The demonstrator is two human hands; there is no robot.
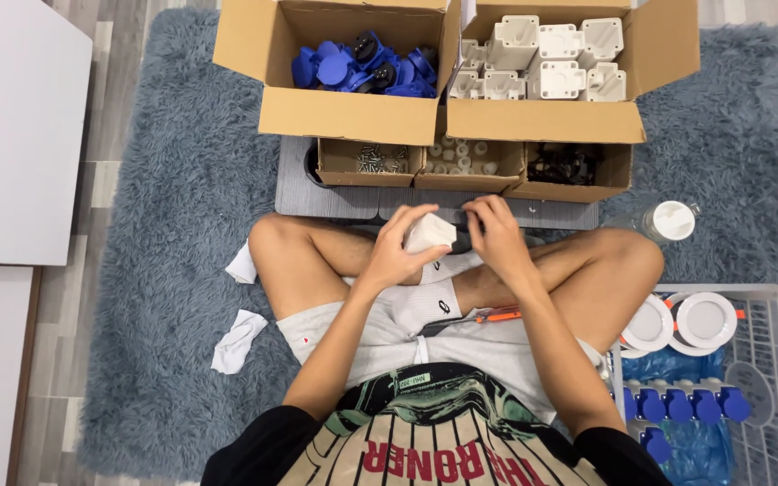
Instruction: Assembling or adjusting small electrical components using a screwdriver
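Observation:
I sit cross-legged on a grey-blue rug. My left hand (395,250) grips a white plastic housing (430,232) held above my shins. My right hand (495,236) rests against the housing's right side, fingers curled on it, with a small dark part just visible between the hands. An orange-handled tool (500,314) lies on my lap below the hands.
Ahead stand a cardboard box of blue caps (366,65), a box of white housings (542,61), and three small boxes with screws (373,160), white bits (461,157) and dark parts (565,165). A wire basket (772,378) with finished pieces sits at the right, a bottle (668,220) beside it.

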